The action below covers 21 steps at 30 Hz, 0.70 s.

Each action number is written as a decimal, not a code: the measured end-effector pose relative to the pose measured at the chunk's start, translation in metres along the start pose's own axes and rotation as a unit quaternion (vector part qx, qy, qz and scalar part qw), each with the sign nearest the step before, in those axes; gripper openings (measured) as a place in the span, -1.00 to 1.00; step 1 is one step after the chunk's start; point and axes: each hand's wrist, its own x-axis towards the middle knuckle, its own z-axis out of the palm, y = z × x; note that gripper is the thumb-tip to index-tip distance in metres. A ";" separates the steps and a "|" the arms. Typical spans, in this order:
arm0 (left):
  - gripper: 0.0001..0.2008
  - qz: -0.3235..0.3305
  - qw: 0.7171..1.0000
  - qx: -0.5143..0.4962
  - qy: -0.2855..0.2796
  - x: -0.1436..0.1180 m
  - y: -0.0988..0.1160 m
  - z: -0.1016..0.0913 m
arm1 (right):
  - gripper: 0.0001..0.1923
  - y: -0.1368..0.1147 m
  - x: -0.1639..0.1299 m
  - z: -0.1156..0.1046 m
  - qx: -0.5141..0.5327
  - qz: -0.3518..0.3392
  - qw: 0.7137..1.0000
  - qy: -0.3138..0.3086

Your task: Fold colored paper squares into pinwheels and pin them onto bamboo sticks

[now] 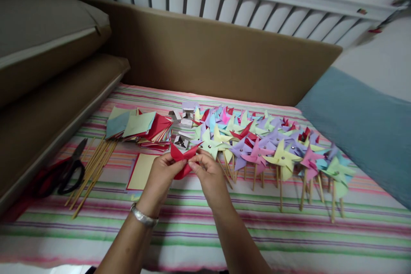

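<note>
A red paper pinwheel (182,154) with folded-in blades is held up between both hands. My left hand (165,171) pinches it from the left, thumb near its centre. From the right, my right hand (205,170) closes thumb and fingers on the same centre. Whether a pin sits under the thumbs is hidden. Just behind the hands stand small white boxes (181,140), one with metal pieces in it. Finished pinwheels (282,158) on wooden sticks lie in rows to the right. A yellow paper square (141,172) tops a small pile left of my left wrist.
Stacks of coloured paper squares (139,124) lie at the back left. Bare wooden sticks (93,173) and black-handled scissors (69,171) rest farther left. Large brown padded pieces (58,72) rise on the left, and a brown board (205,55) closes off the back of the striped cloth (257,252).
</note>
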 end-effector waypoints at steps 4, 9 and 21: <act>-0.85 0.012 1.000 0.011 0.013 -0.002 0.001 0.004 | -0.94 0.000 -0.002 0.001 0.031 -0.011 0.999 -0.004; -0.86 0.020 1.000 -0.002 0.018 -0.003 0.001 0.005 | -0.93 -0.003 -0.005 0.000 0.020 -0.003 1.000 -0.003; -0.80 -0.013 0.998 -0.023 -0.053 -0.006 0.003 0.000 | -0.93 -0.002 -0.005 -0.002 0.057 0.023 0.998 0.013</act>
